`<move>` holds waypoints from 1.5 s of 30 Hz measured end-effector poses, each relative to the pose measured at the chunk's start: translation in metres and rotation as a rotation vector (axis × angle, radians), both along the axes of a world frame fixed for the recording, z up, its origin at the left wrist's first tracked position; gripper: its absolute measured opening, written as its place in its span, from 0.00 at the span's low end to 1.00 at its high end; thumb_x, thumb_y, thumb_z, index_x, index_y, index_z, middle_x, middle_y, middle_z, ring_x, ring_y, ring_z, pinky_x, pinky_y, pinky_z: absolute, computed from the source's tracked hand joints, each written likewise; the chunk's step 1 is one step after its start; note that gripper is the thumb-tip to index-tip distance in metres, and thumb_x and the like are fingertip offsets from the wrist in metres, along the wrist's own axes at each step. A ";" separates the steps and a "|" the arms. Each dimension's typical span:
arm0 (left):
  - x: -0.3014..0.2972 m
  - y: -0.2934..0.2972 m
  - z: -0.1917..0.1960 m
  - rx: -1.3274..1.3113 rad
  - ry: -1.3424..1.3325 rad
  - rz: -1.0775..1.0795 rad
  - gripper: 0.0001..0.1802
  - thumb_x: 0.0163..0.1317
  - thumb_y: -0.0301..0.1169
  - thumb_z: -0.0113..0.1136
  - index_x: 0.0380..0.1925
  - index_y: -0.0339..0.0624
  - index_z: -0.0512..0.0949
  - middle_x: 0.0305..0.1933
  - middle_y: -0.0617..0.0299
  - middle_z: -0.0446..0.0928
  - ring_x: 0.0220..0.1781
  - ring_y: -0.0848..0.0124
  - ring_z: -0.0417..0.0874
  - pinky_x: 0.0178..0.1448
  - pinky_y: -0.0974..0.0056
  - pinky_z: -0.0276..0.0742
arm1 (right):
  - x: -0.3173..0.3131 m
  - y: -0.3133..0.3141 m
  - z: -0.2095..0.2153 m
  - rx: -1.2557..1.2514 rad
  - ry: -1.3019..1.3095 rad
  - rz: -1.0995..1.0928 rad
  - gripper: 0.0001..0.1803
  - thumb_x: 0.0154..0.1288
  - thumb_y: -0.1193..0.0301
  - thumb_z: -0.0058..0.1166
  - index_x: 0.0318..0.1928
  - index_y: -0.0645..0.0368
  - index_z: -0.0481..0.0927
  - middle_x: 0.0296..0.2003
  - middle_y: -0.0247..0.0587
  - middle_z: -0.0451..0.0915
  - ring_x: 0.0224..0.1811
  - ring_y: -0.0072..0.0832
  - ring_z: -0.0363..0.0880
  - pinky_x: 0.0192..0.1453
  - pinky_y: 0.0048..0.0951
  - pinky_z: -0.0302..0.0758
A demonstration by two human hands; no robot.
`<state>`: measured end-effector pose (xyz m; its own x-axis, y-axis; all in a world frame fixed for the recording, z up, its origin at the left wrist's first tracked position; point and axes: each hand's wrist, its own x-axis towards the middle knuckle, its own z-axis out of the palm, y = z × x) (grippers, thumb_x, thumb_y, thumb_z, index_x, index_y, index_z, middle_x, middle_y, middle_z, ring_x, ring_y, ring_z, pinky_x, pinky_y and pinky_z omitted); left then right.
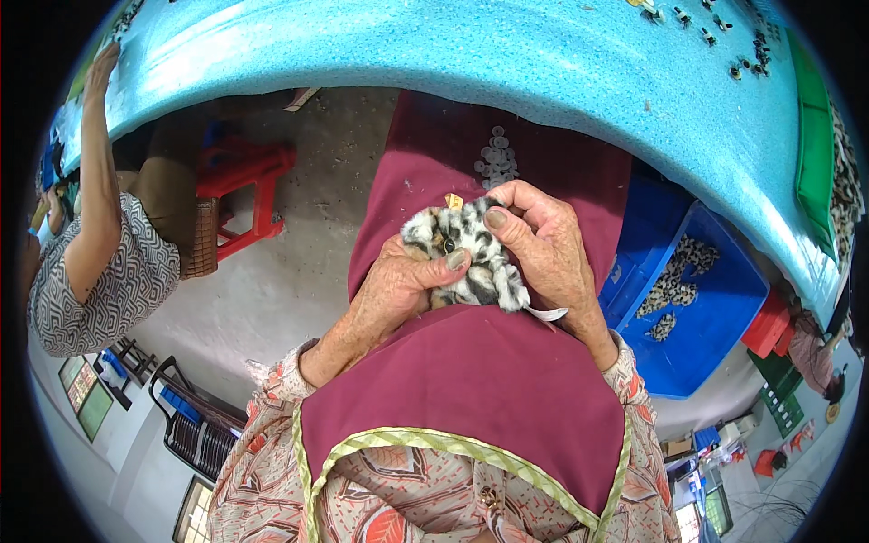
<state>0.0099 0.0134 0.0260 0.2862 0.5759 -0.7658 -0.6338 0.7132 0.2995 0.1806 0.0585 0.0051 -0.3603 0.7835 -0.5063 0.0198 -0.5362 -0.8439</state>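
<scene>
A small spotted plush animal point(484, 262), white with black and tan patches, is held over my lap between both hands. One shiny dark eye with a pale ring shows on its head. My left hand point(398, 281) grips the head side, its thumb pressed beside the eye. On the other side my right hand point(539, 231) pinches the fur near the top with thumb and fingers. A small yellow tag point(453, 201) sticks up at its upper edge, and a white label point(548, 314) hangs below my right hand. Clear round washers point(497, 158) lie piled on my maroon apron point(425, 145).
A blue-topped table point(389, 54) curves ahead, with small dark pieces point(747, 65) at its far right. To my right stands a blue bin point(706, 317) holding spotted plush parts point(674, 281). At left are a red stool point(249, 190) and a person in a patterned top point(109, 262).
</scene>
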 end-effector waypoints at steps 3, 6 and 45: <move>0.001 -0.003 -0.002 0.090 0.032 0.006 0.19 0.58 0.25 0.65 0.49 0.36 0.75 0.43 0.59 0.81 0.43 0.71 0.83 0.48 0.66 0.81 | -0.004 -0.004 -0.003 0.008 0.043 -0.048 0.06 0.65 0.74 0.55 0.36 0.65 0.77 0.26 0.27 0.76 0.29 0.12 0.69 0.33 0.19 0.69; 0.002 -0.003 0.001 0.137 0.110 -0.017 0.18 0.58 0.26 0.65 0.48 0.38 0.75 0.42 0.61 0.81 0.42 0.73 0.82 0.46 0.67 0.81 | -0.004 -0.001 0.007 0.083 0.033 -0.041 0.08 0.66 0.72 0.55 0.38 0.65 0.77 0.27 0.28 0.75 0.29 0.12 0.69 0.33 0.18 0.68; -0.019 -0.004 -0.023 0.143 0.190 0.143 0.11 0.57 0.17 0.61 0.41 0.31 0.78 0.38 0.57 0.82 0.39 0.70 0.84 0.49 0.65 0.81 | 0.116 0.187 0.053 1.336 -0.990 -0.048 0.11 0.53 0.82 0.58 0.37 0.56 0.84 0.37 0.37 0.83 0.38 0.29 0.80 0.46 0.29 0.80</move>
